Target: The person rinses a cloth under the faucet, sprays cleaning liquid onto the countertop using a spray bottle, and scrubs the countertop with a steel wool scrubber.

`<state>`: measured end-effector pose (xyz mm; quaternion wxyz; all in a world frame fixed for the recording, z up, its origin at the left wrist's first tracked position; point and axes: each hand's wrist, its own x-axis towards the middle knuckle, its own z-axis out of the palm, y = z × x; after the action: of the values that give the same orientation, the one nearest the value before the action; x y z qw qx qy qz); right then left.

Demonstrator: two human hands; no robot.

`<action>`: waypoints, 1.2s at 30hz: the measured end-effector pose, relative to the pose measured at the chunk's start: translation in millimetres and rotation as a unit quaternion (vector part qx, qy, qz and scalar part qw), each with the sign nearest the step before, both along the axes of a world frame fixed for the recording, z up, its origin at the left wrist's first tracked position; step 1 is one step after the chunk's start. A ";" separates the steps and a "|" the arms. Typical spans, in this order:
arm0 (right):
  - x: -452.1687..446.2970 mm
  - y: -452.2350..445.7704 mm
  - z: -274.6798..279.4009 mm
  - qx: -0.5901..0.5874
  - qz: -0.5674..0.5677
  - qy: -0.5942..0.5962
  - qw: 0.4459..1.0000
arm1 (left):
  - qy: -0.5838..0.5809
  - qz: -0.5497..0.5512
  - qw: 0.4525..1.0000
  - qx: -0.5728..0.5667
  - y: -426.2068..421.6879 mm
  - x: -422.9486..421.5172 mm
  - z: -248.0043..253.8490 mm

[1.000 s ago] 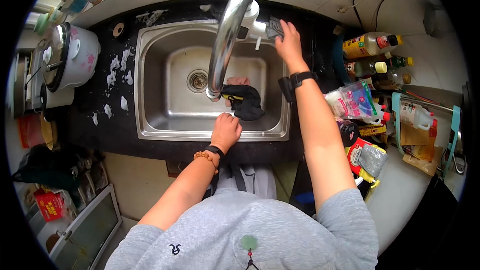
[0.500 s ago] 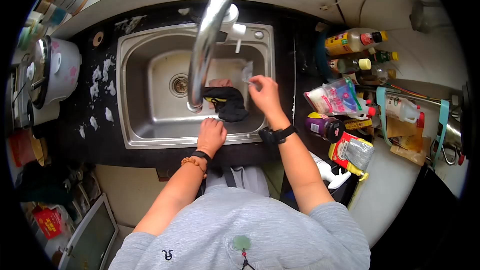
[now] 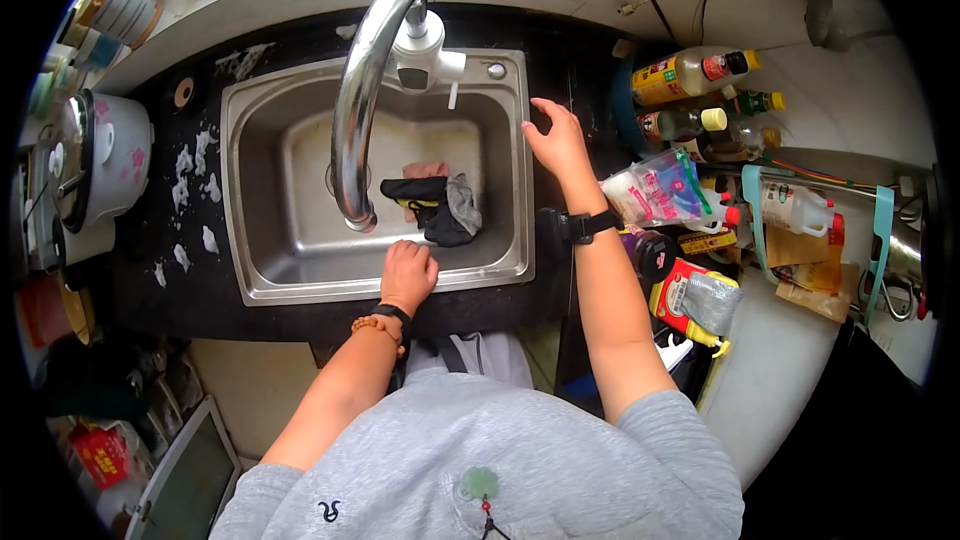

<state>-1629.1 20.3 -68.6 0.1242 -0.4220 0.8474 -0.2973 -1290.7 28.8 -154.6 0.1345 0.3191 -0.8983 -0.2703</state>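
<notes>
A bundle of wet-looking cloth lies on the sink floor: a black cloth (image 3: 447, 226) with a yellow patch, a grey cloth piece (image 3: 463, 204) on its right side and a pink cloth (image 3: 427, 170) behind. My left hand (image 3: 409, 275) is at the front rim of the sink (image 3: 300, 294), fingers curled in, with nothing visible in them. To the right of the basin, over the dark counter, is my right hand (image 3: 558, 145); its thumb and fingers are apart and hold nothing. The chrome faucet (image 3: 360, 110) arches over the basin, with no water seen running.
White foam (image 3: 181, 190) dots the counter on the left, beside a rice cooker (image 3: 115, 155). Bottles (image 3: 690, 78), a plastic packet (image 3: 662, 190) and a dark jar (image 3: 652, 256) crowd the right side, near my right forearm. A red-and-yellow pack (image 3: 675, 290) lies closer to me.
My right hand has let go of the grey piece, which now lies on the black cloth, and moved right, out of the basin, opening. My left hand stays by the front rim. The view has shifted slightly.
</notes>
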 end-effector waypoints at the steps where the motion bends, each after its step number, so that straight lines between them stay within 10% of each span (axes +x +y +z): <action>1: 7.2 -0.7 -6.2 -0.019 0.020 0.004 1.000 | 0.001 -0.002 1.000 -0.003 -0.4 -0.6 -1.1; 14: 135.9 138.7 19.7 -0.050 -0.069 -0.083 0.993 | -0.027 -0.019 0.999 0.009 0.9 -3.7 -7.3; 24: 49.2 312.8 200.5 -0.037 -0.353 0.108 0.929 | -0.049 -0.024 0.998 0.008 2.8 -0.6 -17.0; 36: -68.3 454.8 140.4 0.184 -0.394 0.118 0.893 | -0.014 -0.005 1.000 -0.010 4.3 1.3 -18.2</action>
<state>-1697.4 475.1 71.8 -0.0287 -0.0548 0.9922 -0.1082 -1289.3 33.1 -172.8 0.1234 0.3169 -0.9044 -0.2575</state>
